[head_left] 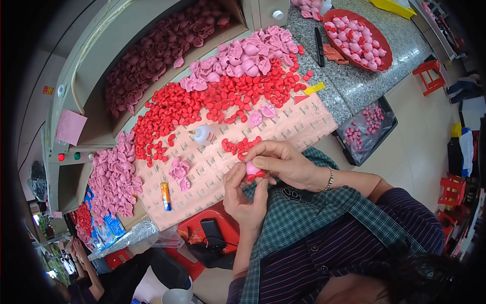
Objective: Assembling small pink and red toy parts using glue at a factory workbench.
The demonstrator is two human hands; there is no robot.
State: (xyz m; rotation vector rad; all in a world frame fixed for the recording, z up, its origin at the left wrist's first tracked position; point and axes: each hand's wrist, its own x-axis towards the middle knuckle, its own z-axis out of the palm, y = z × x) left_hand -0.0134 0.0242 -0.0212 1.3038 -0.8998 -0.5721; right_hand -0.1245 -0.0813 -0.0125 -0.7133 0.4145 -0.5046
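Close to my body, both hands meet over a small pink rounded piece (251,168) with red bits (255,175) at its lower side. My left hand (244,200) pinches it from the left, thumb and fingertips near the red bits. From the right, my right hand (291,164) grips its top between thumb and forefinger. Just beyond my fingers lies a little cluster of red oval pieces (240,146) on the pink patterned board (212,167). A white squeeze bottle (203,135) with a thin tip stands farther off.
Large heaps of red pieces (172,104) and pink shells (114,172) cover the board's far and left sides. Behind them, an arched grey machine opening (162,55) holds more shells. A red bowl (390,53) of pink pieces stands far right; a black crate (360,158) sits below.
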